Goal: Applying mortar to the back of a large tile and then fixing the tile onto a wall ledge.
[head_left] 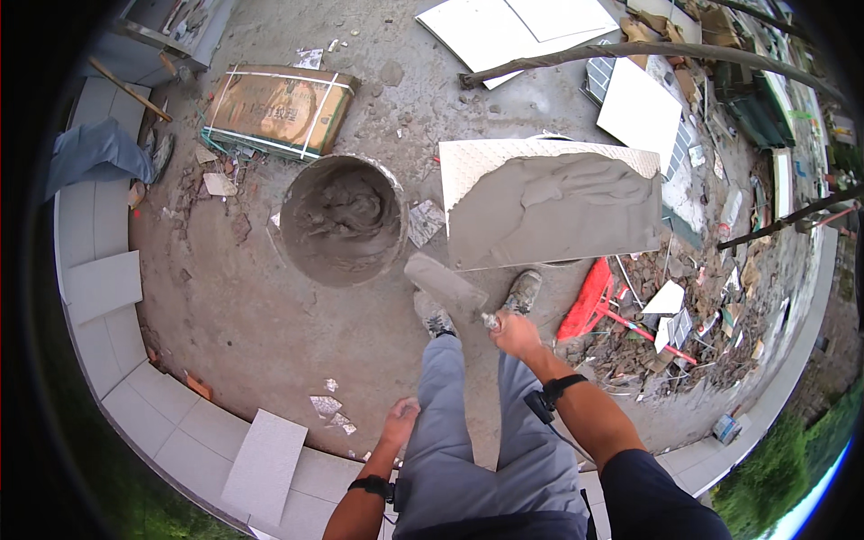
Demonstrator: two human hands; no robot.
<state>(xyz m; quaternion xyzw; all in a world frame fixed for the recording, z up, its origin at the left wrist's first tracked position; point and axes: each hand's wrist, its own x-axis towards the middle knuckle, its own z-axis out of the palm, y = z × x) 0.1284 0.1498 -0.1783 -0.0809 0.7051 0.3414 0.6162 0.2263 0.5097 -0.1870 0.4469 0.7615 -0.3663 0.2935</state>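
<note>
My right hand (pixel 516 334) is closed round the handle of a trowel (pixel 443 281). Its long flat blade points up and left, smeared with grey mortar. Beyond the blade lies a tile (pixel 459 155), ridged side up, with a thick, uneven layer of wet mortar (pixel 558 209) over most of it. Pale ridged surface shows along its far edge and left corner. A round bucket (pixel 286 236) with wet mortar inside stands left of the tile. My left hand (pixel 402 421) hangs by my left thigh, holding nothing, its fingers loosely bent.
A strapped cardboard box (pixel 274 110) lies beyond the bucket. White boards (pixel 513 36) rest at the back. A red broom (pixel 587 301) and rubble (pixel 648 360) are at the right. Dark poles (pixel 621 54) cross the upper right. Another person's leg (pixel 99 155) shows at far left.
</note>
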